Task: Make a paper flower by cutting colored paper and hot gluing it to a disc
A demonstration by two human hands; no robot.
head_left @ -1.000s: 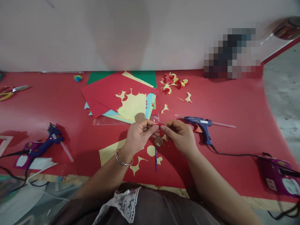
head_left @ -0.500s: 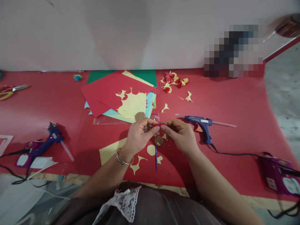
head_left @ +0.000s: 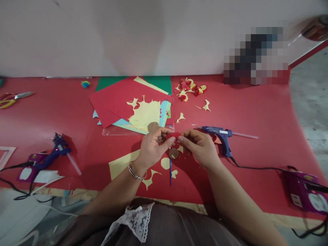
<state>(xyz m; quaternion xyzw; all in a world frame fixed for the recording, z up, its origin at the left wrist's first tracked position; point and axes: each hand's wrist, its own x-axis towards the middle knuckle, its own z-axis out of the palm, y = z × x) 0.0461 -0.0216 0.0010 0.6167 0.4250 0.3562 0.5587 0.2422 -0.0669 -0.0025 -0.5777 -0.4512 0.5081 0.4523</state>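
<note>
Between the fingertips of both hands is a small red paper piece (head_left: 175,135), partly covered by the thumbs. My left hand (head_left: 155,147) pinches its left end, thumb on the near side. The right end is pinched by my right hand (head_left: 201,147). Just below the hands, a brown round disc (head_left: 173,153) lies on the red tabletop beside a thin blue stick (head_left: 170,176). A pale yellow paper circle (head_left: 165,163) and yellow paper scraps (head_left: 151,178) lie close by. Under my left forearm is a yellow sheet (head_left: 121,165).
Stacked coloured sheets (head_left: 112,99) lie beyond my hands, with red and yellow paper petals (head_left: 188,89) to their right. A blue glue gun (head_left: 217,133) rests near my right hand; another glue gun (head_left: 60,148) and scissors (head_left: 16,97) are at left. A cord (head_left: 258,168) runs rightward.
The red paper piece has turned slightly between my fingers and shows more of its face. Both hands stay in nearly the same place.
</note>
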